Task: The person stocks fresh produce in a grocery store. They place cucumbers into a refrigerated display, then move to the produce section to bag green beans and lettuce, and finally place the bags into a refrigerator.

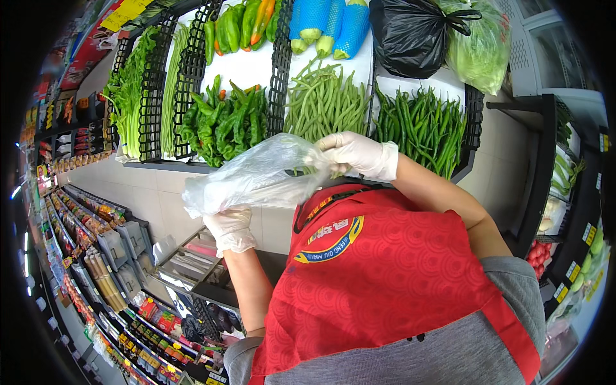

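A clear plastic bag (262, 171) is stretched between my two gloved hands, in front of the vegetable display. My right hand (358, 155), in a thin white glove, pinches one gathered end of it. The bag's other end is held by my left hand (231, 228), also gloved, whose fingers are partly hidden behind the film. Just beyond the bag lie green beans (329, 98) on white paper. Wrinkled green peppers (228, 122) are left of the beans, and thin green chillies (418, 127) lie to their right.
Black plastic lattice dividers (279, 72) separate the vegetables. Farther back are zucchini in blue net sleeves (332, 26), a knotted black plastic bag (409, 36) and bagged leafy greens (479, 48). Celery (130, 96) stands at the left. Packed shop shelves (96, 269) fill the lower left.
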A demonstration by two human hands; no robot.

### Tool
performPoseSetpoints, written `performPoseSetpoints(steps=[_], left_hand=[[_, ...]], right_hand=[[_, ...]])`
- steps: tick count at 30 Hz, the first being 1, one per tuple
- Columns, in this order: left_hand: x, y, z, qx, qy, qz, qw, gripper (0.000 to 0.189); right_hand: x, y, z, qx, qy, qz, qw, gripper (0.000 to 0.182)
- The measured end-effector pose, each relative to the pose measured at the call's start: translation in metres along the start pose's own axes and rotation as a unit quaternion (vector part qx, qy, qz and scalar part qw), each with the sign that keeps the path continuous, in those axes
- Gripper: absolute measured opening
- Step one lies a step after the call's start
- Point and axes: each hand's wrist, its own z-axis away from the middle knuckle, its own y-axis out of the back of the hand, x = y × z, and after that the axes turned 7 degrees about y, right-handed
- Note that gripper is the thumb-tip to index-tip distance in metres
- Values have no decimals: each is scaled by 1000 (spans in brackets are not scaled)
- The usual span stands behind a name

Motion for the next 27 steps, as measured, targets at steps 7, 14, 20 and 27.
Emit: performPoseSetpoints(steps=[7,14,20,27], left_hand=[[3,-15,20,81,-139,-90,983,46],[-4,-37,26,33,-110,-125,985,63],[-26,-53,21,-276,59,-88,955,73],[-66,-82,4,-156,94,-89,979,43]], right_hand=[[-10,-9,3,190,286,420,840,23],[-59,-11,3,200,260,197,924,20],[-67,-37,-8,165,195,159,954,19],[-72,-50,-22,72,153,132,977,21]])
